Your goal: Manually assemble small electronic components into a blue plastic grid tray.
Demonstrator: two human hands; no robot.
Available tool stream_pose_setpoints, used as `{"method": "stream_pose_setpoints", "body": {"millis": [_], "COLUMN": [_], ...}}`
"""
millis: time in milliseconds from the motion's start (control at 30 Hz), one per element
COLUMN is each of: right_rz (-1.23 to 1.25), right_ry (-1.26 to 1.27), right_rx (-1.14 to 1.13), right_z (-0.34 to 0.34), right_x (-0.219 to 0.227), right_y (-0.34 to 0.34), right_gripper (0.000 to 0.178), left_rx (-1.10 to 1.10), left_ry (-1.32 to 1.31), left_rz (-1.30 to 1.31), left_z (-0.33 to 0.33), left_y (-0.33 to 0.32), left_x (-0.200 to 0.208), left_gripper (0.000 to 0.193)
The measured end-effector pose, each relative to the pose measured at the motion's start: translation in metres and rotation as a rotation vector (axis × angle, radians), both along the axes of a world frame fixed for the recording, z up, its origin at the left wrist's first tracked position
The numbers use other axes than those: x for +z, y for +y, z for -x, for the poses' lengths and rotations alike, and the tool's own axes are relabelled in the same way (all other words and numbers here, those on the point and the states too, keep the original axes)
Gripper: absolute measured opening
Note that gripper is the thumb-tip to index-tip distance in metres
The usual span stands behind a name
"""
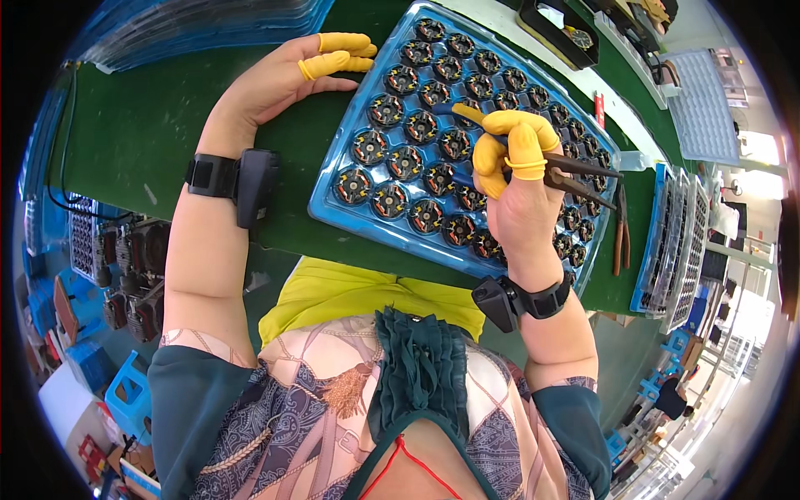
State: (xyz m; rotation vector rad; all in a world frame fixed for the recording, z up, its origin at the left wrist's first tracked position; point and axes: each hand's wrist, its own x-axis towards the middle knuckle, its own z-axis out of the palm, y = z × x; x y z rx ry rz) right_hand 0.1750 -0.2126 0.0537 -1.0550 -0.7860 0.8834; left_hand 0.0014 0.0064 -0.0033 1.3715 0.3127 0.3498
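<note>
A clear plastic tray with a blue rim (327,177) lies tilted in front of me, filled with rows of round black components (405,162) that carry small red, yellow and silver bits. My left hand (321,71) rests by the tray's upper left edge, fingers stretched out and holding nothing; yellow finger cots cover several of them. Over the tray's right half, my right hand (523,171) is closed round a pair of pliers (575,173), its fingers also in yellow cots. Two dark prongs stick out to the right, spread apart. Blue parts show left of the fingers; my hand hides the middle.
A second pair of pliers (621,233) lies right of the tray on the green tabletop (167,125). Stacked blue trays (208,33) stand at the far left, and more filled trays (667,242) at the right. A black box (558,33) sits at the back.
</note>
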Motion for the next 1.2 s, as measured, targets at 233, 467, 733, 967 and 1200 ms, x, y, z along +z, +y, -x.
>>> {"method": "stream_pose_setpoints", "body": {"millis": [233,467,733,967,1200], "right_rz": [0.007,-0.004,0.005,-0.068,-0.082], "right_ry": [-0.018,-0.026,0.023,0.107,-0.138], "right_rx": [-0.01,-0.096,-0.066,-0.192,-0.479], "right_z": [0.001,0.003,0.0,-0.014,-0.058], "right_x": [-0.007,-0.012,-0.004,0.022,0.03], "right_y": [-0.001,0.0,-0.002,-0.017,-0.089], "right_gripper": [0.022,0.025,0.022,0.029,0.033], "left_rx": [-0.023,-0.018,-0.011,-0.015,0.022], "left_ry": [-0.001,-0.015,-0.008,0.002,0.002], "left_rz": [-0.031,-0.037,-0.014,-0.003,-0.004], "left_z": [0.003,0.002,0.002,0.002,0.002], "left_y": [0.001,0.001,-0.001,-0.001,-0.001], "left_x": [0.001,-0.001,0.0,0.001,-0.001], "left_gripper": [0.049,0.05,0.05,0.049,0.047]}}
